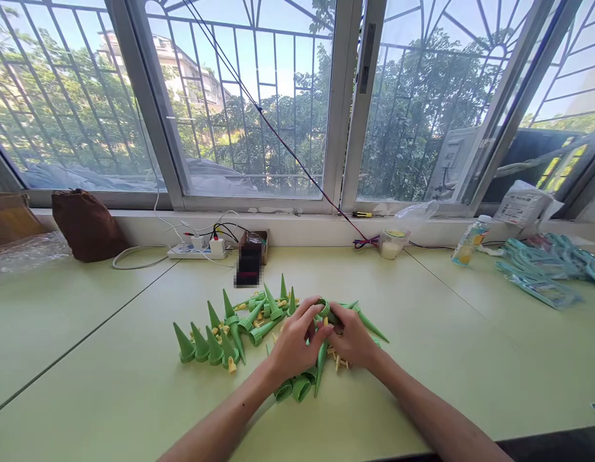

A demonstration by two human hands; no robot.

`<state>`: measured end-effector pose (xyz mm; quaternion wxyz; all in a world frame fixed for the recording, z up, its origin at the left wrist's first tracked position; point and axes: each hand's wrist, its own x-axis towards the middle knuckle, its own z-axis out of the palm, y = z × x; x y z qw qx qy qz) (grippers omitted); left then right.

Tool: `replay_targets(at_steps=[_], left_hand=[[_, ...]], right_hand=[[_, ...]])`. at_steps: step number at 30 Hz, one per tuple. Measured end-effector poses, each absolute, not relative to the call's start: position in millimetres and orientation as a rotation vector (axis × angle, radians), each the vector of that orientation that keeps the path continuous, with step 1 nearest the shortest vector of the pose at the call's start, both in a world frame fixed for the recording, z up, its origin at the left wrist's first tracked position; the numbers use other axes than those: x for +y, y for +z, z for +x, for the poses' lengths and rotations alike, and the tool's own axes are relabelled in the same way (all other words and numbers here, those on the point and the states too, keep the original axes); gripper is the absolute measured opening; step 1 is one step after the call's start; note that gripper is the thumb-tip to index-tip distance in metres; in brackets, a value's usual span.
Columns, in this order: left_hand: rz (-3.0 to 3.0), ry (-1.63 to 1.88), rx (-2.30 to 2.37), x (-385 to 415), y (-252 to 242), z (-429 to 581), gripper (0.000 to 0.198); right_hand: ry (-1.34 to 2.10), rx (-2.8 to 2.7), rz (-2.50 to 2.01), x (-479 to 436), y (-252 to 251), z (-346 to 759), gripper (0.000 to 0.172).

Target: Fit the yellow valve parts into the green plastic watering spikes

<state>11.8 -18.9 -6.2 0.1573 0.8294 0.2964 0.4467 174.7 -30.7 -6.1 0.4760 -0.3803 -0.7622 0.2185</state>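
Note:
My left hand (pixel 297 337) and my right hand (pixel 352 337) meet over a pile of green and yellow plastic parts. Between their closed fingers is a green watering spike (pixel 323 308), its round open end facing up. A small yellow valve piece (pixel 325 320) shows at the fingertips, by the green rim; which hand bears it is hard to see. Below my wrists lie more green spikes (pixel 301 387) with their open ends toward me. Yellow pieces (pixel 339 359) are heaped under my right hand, partly hidden by it.
Several green cones (pixel 215 348) stand upright at left. A power strip (pixel 198 249) with cables, a small box (pixel 258 244) and a brown bag (pixel 88 224) line the back. A plastic cup (pixel 392 245), bottle (pixel 470 240) and bagged teal items (pixel 542 282) sit toward the right, below the windows.

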Motion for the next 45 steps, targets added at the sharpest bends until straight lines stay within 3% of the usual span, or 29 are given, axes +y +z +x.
replay_targets(at_steps=[14,25,34,45], left_hand=[[2.378,1.301,0.825,-16.7,-9.1,10.8,0.026],[2.373,1.301,0.811,-15.4,-10.2,11.1,0.026],[2.386,1.315,0.783,-17.7,-9.6,12.2,0.026],[2.376,1.280,0.800,-17.4,-10.7,11.9,0.024]], right_hand=[[0.696,-1.756,-0.898,-23.8,-11.7,178.0,0.027],[0.780,-1.719,-0.906,-22.4,-14.5,180.0,0.021],[0.770,-1.676,-0.929,-25.1,-11.7,177.3,0.027],[0.709,-1.767,-0.876,-27.0,-10.2,175.9,0.012]])
